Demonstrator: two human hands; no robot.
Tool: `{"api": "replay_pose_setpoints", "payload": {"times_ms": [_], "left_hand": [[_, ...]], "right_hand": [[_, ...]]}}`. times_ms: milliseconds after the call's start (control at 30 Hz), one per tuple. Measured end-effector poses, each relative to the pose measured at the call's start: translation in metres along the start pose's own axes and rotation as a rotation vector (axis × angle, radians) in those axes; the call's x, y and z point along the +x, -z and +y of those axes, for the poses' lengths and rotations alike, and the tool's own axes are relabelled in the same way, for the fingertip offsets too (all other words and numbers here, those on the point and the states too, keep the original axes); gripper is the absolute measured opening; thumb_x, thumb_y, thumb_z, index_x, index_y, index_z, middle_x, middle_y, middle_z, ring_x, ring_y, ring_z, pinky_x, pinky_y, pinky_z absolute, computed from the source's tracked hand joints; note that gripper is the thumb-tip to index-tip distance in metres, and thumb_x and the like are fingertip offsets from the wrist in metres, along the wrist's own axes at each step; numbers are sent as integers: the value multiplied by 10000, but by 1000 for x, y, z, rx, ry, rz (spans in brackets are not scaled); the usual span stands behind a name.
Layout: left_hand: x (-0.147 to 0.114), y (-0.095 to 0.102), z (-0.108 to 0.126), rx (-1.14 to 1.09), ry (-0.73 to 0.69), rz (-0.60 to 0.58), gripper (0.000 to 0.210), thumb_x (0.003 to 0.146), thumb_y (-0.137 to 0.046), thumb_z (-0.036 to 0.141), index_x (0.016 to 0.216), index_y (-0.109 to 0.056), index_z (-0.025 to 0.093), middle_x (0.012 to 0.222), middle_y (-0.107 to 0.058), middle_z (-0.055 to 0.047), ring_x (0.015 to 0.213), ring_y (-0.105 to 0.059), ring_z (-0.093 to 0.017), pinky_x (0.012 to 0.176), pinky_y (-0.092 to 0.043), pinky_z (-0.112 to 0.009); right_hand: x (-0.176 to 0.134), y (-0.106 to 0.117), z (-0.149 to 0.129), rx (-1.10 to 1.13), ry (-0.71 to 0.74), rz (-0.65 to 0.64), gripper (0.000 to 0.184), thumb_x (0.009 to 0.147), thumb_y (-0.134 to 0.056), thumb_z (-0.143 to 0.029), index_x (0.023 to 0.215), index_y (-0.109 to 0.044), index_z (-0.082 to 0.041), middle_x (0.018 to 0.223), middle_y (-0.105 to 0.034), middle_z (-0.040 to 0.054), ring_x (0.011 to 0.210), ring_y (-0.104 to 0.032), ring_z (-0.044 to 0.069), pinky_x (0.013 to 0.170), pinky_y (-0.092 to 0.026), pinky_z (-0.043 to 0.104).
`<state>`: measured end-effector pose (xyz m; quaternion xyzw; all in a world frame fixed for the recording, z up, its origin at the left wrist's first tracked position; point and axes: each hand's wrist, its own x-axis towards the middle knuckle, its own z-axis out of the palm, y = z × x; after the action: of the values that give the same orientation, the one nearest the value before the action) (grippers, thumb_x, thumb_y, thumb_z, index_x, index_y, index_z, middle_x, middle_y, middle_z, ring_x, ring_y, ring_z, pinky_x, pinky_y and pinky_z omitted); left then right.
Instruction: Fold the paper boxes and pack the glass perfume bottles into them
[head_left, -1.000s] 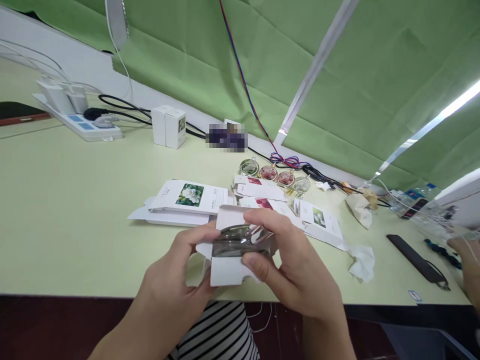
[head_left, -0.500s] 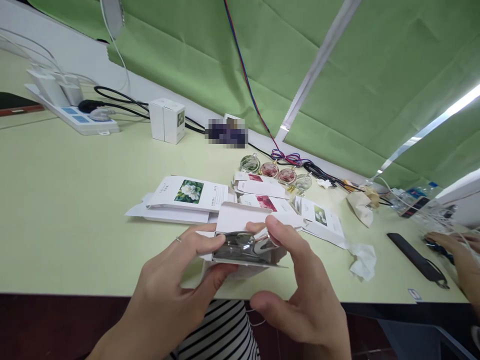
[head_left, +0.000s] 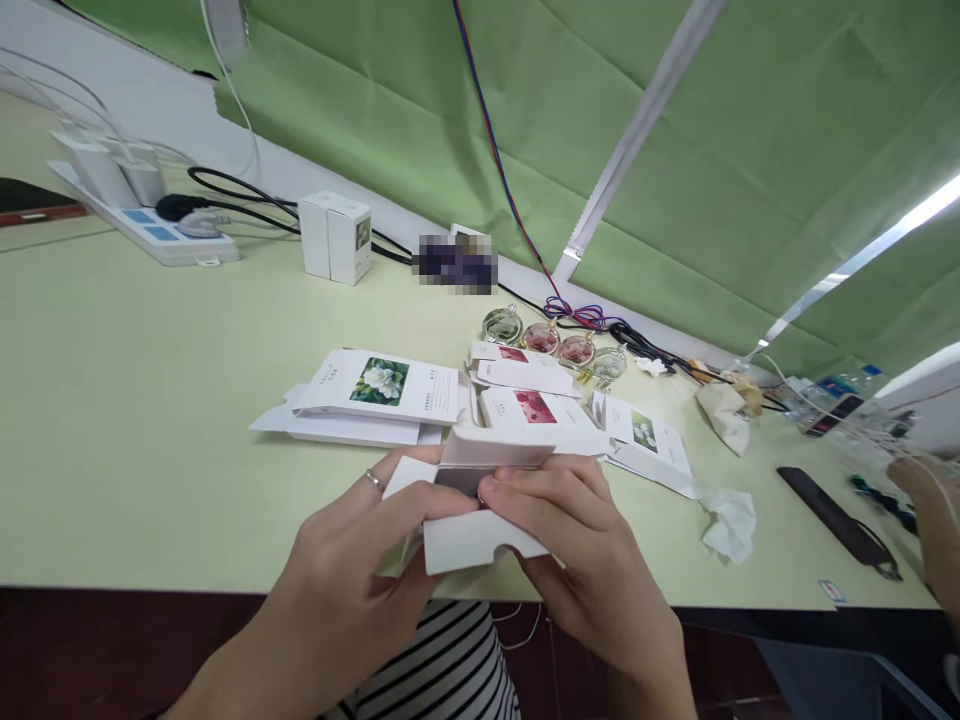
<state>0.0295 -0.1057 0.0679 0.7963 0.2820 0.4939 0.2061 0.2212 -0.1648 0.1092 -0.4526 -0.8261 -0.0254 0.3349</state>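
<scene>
Above the table's front edge, an open white paper box (head_left: pixel 480 545) is held between my hands, its flaps spread. My left hand (head_left: pixel 345 570), with a ring on one finger, is closed around its left side, a finger at the opening. Fingers of my right hand (head_left: pixel 592 550) reach into the opening, and the thumb is below the box's right side. They hide most of the inside. Just beyond lie a flat white box with a white-flower picture (head_left: pixel 442 395), a box with a red-flower picture (head_left: pixel 574 415) and another flower-printed box (head_left: pixel 656 460).
Several round glass bottles (head_left: pixel 576 351) stand behind the boxes. Small white boxes (head_left: pixel 349 245) and a power strip (head_left: pixel 187 250) are at the back left. To the right are crumpled tissue (head_left: pixel 731 525), a dark strap-ended case (head_left: pixel 832 515) and another person's hand (head_left: pixel 926 490).
The shiny glass object seen at the box opening is now out of sight inside. My right fingers have come down into the opening, and the front flap now tilts toward me.
</scene>
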Motion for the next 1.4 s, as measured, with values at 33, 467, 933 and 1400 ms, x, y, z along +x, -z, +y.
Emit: {"api": "replay_pose_setpoints", "payload": {"times_ms": [33,467,933,1400], "left_hand": [[-1,0,0,-15,13,-8,250,845,-549,172,972,-630,371,936,-678,39,806,-666,-165,646,-537,-256],[5,1,18,24,179,141,167,951,-478,306,1092,-566,330,1030,-673,54,847,-648,-128,549,-501,-185],[0,-1,-2,180,-73,49,166,948,-524,326,1100,-579,289,1131,-593,-26,1057,-626,-177,688,-563,-212],[-10,-18,-18,-237,-20,219,240,825,-666,101,1032,-632,217,1105,-674,-23,1043,-672,-135,880,-596,-177]], "right_hand": [[0,1,-1,4,3,10,420,915,-539,-114,1312,-572,-246,1145,-702,42,1014,-571,214,861,-475,369],[2,-40,-9,214,-163,524,270,890,-502,-83,1095,-507,-257,1001,-582,36,969,-539,197,798,-444,353],[-31,-63,-6,501,-334,552,229,971,-544,-324,1197,-532,-294,1289,-517,64,1218,-502,199,984,-456,363],[1,-67,-13,648,-345,876,164,959,-580,-305,823,-513,-245,992,-696,-16,943,-650,137,845,-493,283]]}}
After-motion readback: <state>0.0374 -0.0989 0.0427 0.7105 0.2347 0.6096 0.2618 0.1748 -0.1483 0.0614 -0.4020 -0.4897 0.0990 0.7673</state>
